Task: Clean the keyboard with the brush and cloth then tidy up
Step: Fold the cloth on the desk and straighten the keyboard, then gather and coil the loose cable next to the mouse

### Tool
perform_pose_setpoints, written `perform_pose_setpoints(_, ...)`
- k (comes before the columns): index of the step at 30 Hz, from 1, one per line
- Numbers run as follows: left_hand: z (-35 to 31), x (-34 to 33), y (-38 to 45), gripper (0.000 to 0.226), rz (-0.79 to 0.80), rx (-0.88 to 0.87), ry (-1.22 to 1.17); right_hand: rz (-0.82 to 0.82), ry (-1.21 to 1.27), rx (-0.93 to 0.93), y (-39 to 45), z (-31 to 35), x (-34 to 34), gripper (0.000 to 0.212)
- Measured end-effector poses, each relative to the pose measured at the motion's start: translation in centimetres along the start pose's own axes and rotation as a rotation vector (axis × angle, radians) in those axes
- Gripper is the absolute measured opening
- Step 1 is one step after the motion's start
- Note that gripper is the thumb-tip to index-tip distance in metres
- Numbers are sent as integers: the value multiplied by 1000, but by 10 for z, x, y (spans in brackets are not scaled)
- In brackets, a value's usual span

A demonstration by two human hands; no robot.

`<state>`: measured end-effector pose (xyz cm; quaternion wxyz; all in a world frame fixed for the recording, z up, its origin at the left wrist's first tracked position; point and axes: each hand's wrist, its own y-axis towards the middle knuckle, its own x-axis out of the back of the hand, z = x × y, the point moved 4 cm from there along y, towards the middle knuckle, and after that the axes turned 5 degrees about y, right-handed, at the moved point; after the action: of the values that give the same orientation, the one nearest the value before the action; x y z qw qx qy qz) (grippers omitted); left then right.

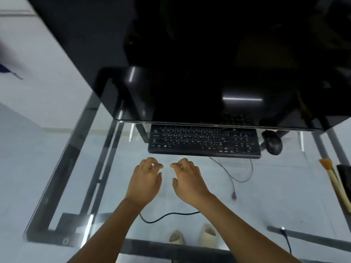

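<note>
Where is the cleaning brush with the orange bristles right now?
In the head view, the orange-bristled brush with a pale handle lies at the glass desk's far right edge, right of the black keyboard and below the black mouse.

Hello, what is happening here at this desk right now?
A person stands at a glass desk, both hands empty and hovering just in front of a black keyboard: left hand, right hand, fingers curled, touching nothing. A brush lies untouched at the right edge, and a mouse sits beside the keyboard. I see no cloth clearly. Cleaning seems not yet begun.
</note>
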<state>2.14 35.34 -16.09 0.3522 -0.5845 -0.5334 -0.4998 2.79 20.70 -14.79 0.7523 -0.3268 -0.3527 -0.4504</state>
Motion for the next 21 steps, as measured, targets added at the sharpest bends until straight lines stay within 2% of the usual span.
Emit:
perform_pose_setpoints(5, 44, 5, -41, 28, 24, 237, 60, 91, -43, 29, 4, 37, -23, 41)
perform_pose_setpoints(11, 53, 1, -48, 19, 102, 282, 10, 148, -54, 48, 9, 65, -35, 41)
perform_pose_setpoints(14, 50, 8, -42, 12, 128, 374, -114, 164, -25, 36, 9, 73, -30, 42)
perform_pose_setpoints(16, 42, 23, -33, 15, 140, 461, -266, 174, 87, -13, 8, 76, -19, 46)
perform_pose_setpoints(19, 25, 59, -9, 22, 137, 570, -541, 213, 474, -188, 2, 77, 6, 62)
perform_pose_setpoints(21, 10, 88, 11, 28, 129, 585, -680, 183, 655, -250, -7, 78, 30, 56)
